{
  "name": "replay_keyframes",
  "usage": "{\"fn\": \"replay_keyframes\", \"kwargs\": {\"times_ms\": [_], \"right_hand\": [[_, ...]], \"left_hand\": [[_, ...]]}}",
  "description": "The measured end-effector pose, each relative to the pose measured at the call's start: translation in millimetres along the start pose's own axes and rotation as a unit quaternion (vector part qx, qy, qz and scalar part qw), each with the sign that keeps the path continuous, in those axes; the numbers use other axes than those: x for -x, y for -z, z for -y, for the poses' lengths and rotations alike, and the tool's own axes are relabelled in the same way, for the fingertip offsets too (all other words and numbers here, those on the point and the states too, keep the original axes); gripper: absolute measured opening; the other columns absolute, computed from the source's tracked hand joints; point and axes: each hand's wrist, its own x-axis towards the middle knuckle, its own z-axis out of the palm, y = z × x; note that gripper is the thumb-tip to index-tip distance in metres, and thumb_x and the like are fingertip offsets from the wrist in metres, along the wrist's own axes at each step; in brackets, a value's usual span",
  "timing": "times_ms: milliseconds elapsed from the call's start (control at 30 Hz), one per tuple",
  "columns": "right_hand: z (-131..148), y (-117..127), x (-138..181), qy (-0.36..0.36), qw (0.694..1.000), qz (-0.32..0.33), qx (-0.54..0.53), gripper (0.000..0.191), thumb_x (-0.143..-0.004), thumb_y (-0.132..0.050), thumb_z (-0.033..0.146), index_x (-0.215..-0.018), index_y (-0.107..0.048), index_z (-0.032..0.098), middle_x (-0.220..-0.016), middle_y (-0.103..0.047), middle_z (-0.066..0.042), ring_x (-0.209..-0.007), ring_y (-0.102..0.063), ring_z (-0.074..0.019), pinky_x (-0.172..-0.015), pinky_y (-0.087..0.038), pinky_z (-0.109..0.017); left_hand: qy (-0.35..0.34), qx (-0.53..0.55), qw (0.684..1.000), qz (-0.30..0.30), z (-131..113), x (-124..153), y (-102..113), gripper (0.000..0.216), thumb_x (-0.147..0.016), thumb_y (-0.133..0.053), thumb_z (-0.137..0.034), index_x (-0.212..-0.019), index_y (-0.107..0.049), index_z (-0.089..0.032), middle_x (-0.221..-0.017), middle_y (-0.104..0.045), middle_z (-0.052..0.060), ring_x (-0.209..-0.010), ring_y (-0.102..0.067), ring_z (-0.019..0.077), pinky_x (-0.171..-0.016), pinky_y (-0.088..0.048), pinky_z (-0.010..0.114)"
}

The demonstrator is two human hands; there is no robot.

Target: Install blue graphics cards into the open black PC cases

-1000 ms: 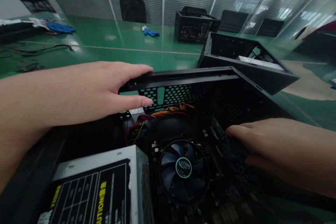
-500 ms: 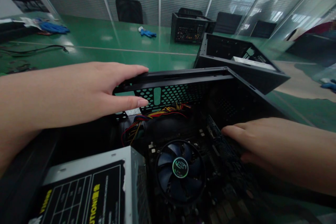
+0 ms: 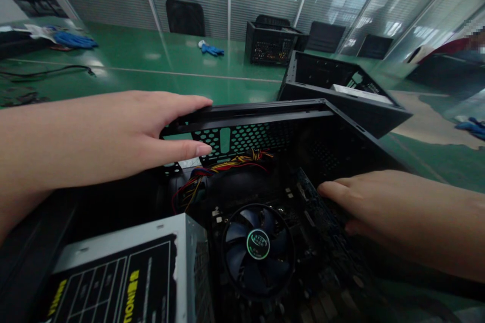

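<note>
An opened black computer case [image 3: 261, 118] lies before me, its inside facing up. My left hand [image 3: 151, 126] grips its far rim at the left, thumb inside and fingers over the top. Inside, a silver power supply [image 3: 195, 242] with a black label sits at the lower left. Beside it is a round CPU fan [image 3: 242, 262] on the dark motherboard. Red and yellow cables [image 3: 235, 163] run along the perforated wall. My right hand [image 3: 382, 209] reaches in from the right beside a bluish circuit board [image 3: 308, 192]; most of its fingers are hidden.
Behind stands another open black case [image 3: 341, 92], and farther back a third one [image 3: 271, 48]. Blue gloves [image 3: 211, 49] lie on the green table [image 3: 151, 78], more at both sides. A black cable [image 3: 56, 70] lies at the left. A person's sleeve shows at the far right.
The view has shifted slightly. Both hands stay in the same places relative to the case, and nothing in it has visibly moved.
</note>
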Motion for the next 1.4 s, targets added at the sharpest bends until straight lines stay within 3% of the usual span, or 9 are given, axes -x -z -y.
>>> {"fn": "replay_keyframes", "kwargs": {"times_ms": [200, 400, 567, 700, 1000, 1133, 1267, 1400], "right_hand": [[-1, -3, 0, 0.002, 1.000, -0.001, -0.020, 0.048, -0.092, -0.060, 0.002, -0.131, -0.081, 0.021, -0.134, -0.085, -0.015, -0.118, -0.086, -0.0422, -0.105, -0.071, -0.063], [0, -6, 1, 0.002, 1.000, -0.018, -0.011, 0.052, -0.091, -0.060, -0.001, -0.134, -0.082, 0.020, -0.140, -0.083, -0.018, -0.123, -0.084, -0.0430, -0.107, -0.071, -0.061], [6, 4, 2, -0.010, 1.000, -0.009, -0.013, 0.051, -0.090, -0.061, -0.004, -0.131, -0.082, 0.019, -0.130, -0.087, -0.014, -0.116, -0.086, -0.0412, -0.105, -0.072, -0.062], [7, 5, 0, -0.011, 0.999, -0.024, -0.019, 0.051, -0.085, -0.068, -0.005, -0.126, -0.085, 0.021, -0.126, -0.088, -0.011, -0.114, -0.087, -0.0393, -0.103, -0.073, -0.056], [1, -5, -2, -0.021, 0.998, -0.038, -0.051, 0.058, -0.087, -0.070, -0.002, -0.137, -0.084, 0.023, -0.141, -0.084, -0.013, -0.124, -0.084, -0.0387, -0.105, -0.073, -0.053], [1, -6, 0, -0.005, 0.996, -0.055, -0.067, 0.058, -0.086, -0.069, -0.001, -0.137, -0.084, 0.023, -0.136, -0.086, -0.012, -0.121, -0.086, -0.0382, -0.102, -0.074, -0.053], [5, -4, 1, 0.006, 0.996, -0.071, -0.050, 0.056, -0.083, -0.070, -0.003, -0.130, -0.086, 0.022, -0.133, -0.087, -0.014, -0.112, -0.088, -0.0391, -0.093, -0.076, -0.050], [9, 2, 2, -0.012, 0.998, -0.062, -0.026, 0.051, -0.082, -0.074, -0.004, -0.122, -0.088, 0.024, -0.123, -0.089, -0.010, -0.108, -0.088, -0.0364, -0.094, -0.075, -0.045]], "left_hand": [[0.026, 0.003, 0.999, 0.028, -1, 0, 3, 0.125, -0.084, -0.039, -0.112, -0.174, -0.056, -0.028, -0.163, -0.070, 0.001, -0.147, -0.069, 0.0396, -0.130, -0.051, 0.062], [0.014, 0.004, 1.000, 0.014, 1, -1, -2, 0.128, -0.082, -0.032, -0.115, -0.175, -0.054, -0.031, -0.175, -0.061, 0.001, -0.155, -0.064, 0.0367, -0.137, -0.043, 0.060], [0.014, 0.006, 1.000, 0.005, 2, 1, -4, 0.129, -0.081, -0.028, -0.117, -0.176, -0.053, -0.034, -0.175, -0.062, 0.001, -0.155, -0.064, 0.0372, -0.137, -0.044, 0.061], [0.030, 0.010, 0.999, 0.008, -2, 2, -4, 0.126, -0.082, -0.034, -0.113, -0.175, -0.055, -0.031, -0.175, -0.062, 0.002, -0.153, -0.064, 0.0381, -0.139, -0.042, 0.060], [0.028, 0.006, 0.999, 0.013, -3, 1, -5, 0.110, -0.089, -0.040, -0.102, -0.179, -0.049, -0.039, -0.179, -0.059, -0.002, -0.158, -0.063, 0.0336, -0.140, -0.043, 0.057], [0.028, 0.023, 0.999, 0.013, 0, 2, -6, 0.115, -0.088, -0.039, -0.107, -0.179, -0.049, -0.037, -0.181, -0.057, 0.000, -0.160, -0.061, 0.0371, -0.142, -0.041, 0.060], [0.026, 0.064, 0.998, 0.014, 1, 6, -4, 0.114, -0.091, -0.051, -0.105, -0.177, -0.052, -0.031, -0.180, -0.058, 0.004, -0.158, -0.060, 0.0420, -0.145, -0.038, 0.063], [0.030, 0.076, 0.997, 0.015, 0, 7, -4, 0.113, -0.090, -0.056, -0.105, -0.177, -0.052, -0.033, -0.178, -0.060, 0.003, -0.156, -0.062, 0.0436, -0.145, -0.038, 0.064]]}}
